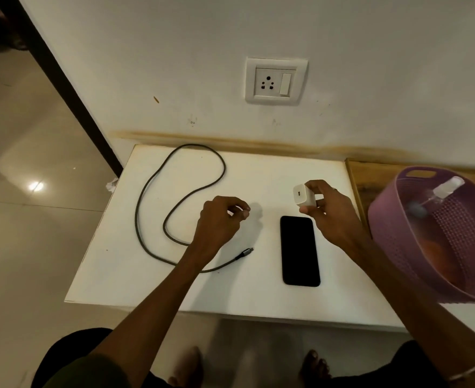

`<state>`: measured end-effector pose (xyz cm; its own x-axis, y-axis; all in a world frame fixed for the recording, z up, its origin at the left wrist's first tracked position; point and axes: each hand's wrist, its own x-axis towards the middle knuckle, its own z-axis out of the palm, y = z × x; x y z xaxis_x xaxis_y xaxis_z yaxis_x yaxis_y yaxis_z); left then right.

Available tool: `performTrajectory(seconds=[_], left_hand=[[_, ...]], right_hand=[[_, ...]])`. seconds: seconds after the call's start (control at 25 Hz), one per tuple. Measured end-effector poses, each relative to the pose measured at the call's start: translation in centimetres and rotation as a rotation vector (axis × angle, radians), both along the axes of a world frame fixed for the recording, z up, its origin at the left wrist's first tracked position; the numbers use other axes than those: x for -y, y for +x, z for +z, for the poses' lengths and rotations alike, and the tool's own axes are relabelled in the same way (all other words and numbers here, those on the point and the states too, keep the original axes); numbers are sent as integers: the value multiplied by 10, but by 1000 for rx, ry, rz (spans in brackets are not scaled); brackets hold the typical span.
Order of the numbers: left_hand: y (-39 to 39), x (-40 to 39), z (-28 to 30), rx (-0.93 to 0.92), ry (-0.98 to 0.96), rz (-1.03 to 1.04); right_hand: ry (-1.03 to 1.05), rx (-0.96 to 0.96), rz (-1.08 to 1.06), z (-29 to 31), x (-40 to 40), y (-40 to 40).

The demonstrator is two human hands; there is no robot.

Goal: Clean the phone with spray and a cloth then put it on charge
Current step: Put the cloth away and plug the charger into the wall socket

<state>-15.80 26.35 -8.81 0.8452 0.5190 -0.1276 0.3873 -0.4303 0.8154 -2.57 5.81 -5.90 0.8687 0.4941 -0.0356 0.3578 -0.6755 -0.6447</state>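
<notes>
A black phone [299,250] lies screen up on the white table [230,292]. Just beyond its top edge, my right hand [331,214] holds a white charger adapter [303,196] above the table, port facing left. My left hand [219,219] hovers left of the phone with fingers curled and fingertips pinched together. A grey charging cable [146,191] loops across the table's left half. One plug lies free near the phone, while the other end runs under my left hand and seems pinched there. A clear spray bottle [443,191] and something orange, perhaps the cloth [437,256], lie in a purple basket [393,219].
A white wall socket with a switch [275,81] sits on the wall above the table. The purple basket stands at the table's right edge, partly over a wooden surface [365,177]. Tiled floor lies to the left, and my feet show below the table's front edge.
</notes>
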Motion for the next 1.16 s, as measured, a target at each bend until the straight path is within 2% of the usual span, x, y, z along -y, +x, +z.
performTrajectory(seconds=[0.2,0.4,0.56,0.84,1.0,1.16], left_hand=[[-2,16,-12,-144,148,-132],[-20,33,-3,-230,235,-105],[-39,49,0,-400,383,-246],[-34,47,11,-339,363,-222],[-27,23,26,-225,246,-89],[-24,16,24,-188,110,-88]], right_hand=[[54,-68,-43,1,14,-26],[82,-60,-51,15,25,-22],[96,-49,-75,22,37,-22],[95,-93,-76,18,49,-25],[106,-96,-88,17,50,-20],[105,-95,-57,14,43,-20]])
